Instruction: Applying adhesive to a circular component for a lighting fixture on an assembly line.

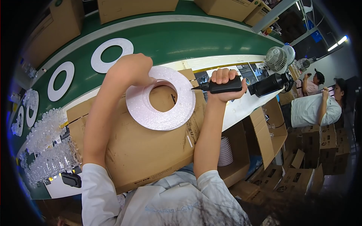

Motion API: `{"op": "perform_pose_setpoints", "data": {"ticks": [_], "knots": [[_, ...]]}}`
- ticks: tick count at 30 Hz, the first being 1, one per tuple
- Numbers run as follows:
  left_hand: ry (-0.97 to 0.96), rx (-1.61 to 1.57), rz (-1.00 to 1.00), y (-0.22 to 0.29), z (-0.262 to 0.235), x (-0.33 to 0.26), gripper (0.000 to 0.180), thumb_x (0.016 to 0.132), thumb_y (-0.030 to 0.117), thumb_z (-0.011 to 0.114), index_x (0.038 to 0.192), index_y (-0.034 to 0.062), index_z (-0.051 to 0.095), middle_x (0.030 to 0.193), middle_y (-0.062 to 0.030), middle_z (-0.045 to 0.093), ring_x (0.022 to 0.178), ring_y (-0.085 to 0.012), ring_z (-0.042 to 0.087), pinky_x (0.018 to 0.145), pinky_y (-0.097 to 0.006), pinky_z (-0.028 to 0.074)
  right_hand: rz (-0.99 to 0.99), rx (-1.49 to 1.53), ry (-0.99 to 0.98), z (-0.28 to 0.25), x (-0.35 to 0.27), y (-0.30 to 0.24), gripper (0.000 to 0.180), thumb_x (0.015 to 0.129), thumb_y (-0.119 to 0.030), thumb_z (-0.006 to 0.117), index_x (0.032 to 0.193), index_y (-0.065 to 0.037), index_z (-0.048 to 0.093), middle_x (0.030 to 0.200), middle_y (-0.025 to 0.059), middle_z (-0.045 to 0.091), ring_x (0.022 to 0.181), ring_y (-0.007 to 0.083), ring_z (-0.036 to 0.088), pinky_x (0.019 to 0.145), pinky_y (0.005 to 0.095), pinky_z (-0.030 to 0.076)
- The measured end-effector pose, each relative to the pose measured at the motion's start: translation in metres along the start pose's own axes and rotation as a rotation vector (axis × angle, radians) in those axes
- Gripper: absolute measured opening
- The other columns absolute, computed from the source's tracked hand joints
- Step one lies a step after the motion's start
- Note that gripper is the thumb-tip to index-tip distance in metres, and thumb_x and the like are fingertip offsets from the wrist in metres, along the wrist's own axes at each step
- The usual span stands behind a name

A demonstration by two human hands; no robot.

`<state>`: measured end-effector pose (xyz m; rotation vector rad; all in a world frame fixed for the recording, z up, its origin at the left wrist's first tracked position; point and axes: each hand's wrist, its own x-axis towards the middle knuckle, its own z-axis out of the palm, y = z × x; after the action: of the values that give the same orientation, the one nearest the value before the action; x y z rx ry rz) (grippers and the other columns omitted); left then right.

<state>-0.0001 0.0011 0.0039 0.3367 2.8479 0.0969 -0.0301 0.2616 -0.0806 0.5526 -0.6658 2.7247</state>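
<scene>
A small stack of white glittery flat rings (169, 119) lies on a brown cardboard box in front of me. My left hand (136, 69) is closed at the stack's upper left, its thumb on the ring near the central hole and its other fingertips hidden. A black squeeze bottle (225, 86) with a thin pointed nozzle is gripped in my right hand (228, 84). It lies sideways, its tip pointing left at the right part of the top ring. Whether the tip touches the ring, I cannot tell.
Under the rings is the cardboard box (151, 150). Single white rings (61, 81) lie on the green conveyor belt (166, 41). Clear plastic pieces (52, 150) crowd the left. At right stand a fan (277, 59), a black cylinder (268, 84) and open cartons (264, 137); two people are beyond.
</scene>
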Motion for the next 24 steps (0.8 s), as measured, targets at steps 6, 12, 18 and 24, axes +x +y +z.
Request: {"op": "perform_pose_setpoints", "data": {"ticks": [6,12,18,24], "knots": [[0.023,0.026,-0.014,-0.002,0.001,-0.001,0.044,0.073,0.04,0.075,0.084,-0.003,0.072,0.084,-0.0226,0.069,0.079,-0.0356,0.068,0.073,-0.041,0.055,-0.016,-0.017,0.037,0.002,0.0,0.001,0.049,0.086,-0.054,0.041,0.064,-0.011,0.05,0.051,0.0007,0.045,0.044,0.0146,0.042,0.043,0.0287,0.035],[0.051,0.048,-0.028,-0.002,0.001,-0.003,0.042,0.07,0.037,0.078,0.084,-0.0028,0.072,0.084,-0.022,0.07,0.078,-0.0349,0.069,0.073,-0.041,0.056,-0.026,-0.039,0.029,-0.001,0.001,0.002,0.048,0.086,-0.055,0.041,0.065,-0.012,0.048,0.052,0.0009,0.045,0.045,0.0153,0.041,0.044,0.0292,0.035],[0.051,0.057,-0.004,-0.003,0.003,-0.001,0.039,0.07,0.034,0.078,0.084,-0.0025,0.072,0.083,-0.0222,0.069,0.079,-0.0351,0.069,0.073,-0.04,0.056,-0.018,0.071,-0.084,-0.006,0.001,0.003,0.046,0.088,-0.053,0.043,0.069,-0.012,0.049,0.058,0.0017,0.047,0.049,0.0156,0.041,0.049,0.031,0.036],[0.156,0.027,0.082,-0.001,0.009,0.005,0.035,0.074,0.031,0.075,0.082,-0.002,0.072,0.082,-0.0216,0.069,0.08,-0.0356,0.068,0.074,-0.041,0.056,0.043,0.088,-0.18,0.005,-0.005,0.007,0.046,0.09,-0.052,0.042,0.071,-0.012,0.049,0.059,0.0025,0.047,0.05,0.0155,0.04,0.051,0.0318,0.036]]}}
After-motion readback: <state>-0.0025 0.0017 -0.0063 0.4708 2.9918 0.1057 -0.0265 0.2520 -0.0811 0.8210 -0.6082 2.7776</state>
